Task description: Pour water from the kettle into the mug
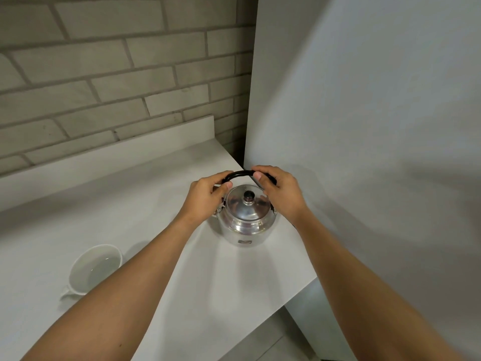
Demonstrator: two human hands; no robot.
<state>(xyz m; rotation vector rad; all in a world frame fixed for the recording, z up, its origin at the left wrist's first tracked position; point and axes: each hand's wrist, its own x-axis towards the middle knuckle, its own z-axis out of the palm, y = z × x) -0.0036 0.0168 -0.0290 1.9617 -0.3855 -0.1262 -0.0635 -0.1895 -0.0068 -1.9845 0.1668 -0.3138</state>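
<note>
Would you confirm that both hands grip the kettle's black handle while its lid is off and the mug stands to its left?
Not quite: the lid is on the kettle, as the head view shows. Otherwise right: the left hand and right hand grip the black handle, and the mug stands to its left.

Two bare forearms reach in from the bottom edge, long and slim, with no sleeve, cuff, watch or bracelet showing anywhere along them. The left hand [205, 196] and the right hand [279, 190], both just above the kettle [246, 217], wear no gloves and no rings that can be made out. The nails are short and plain, clearest on the thumb of the right hand, nearest the kettle's lid.
</note>
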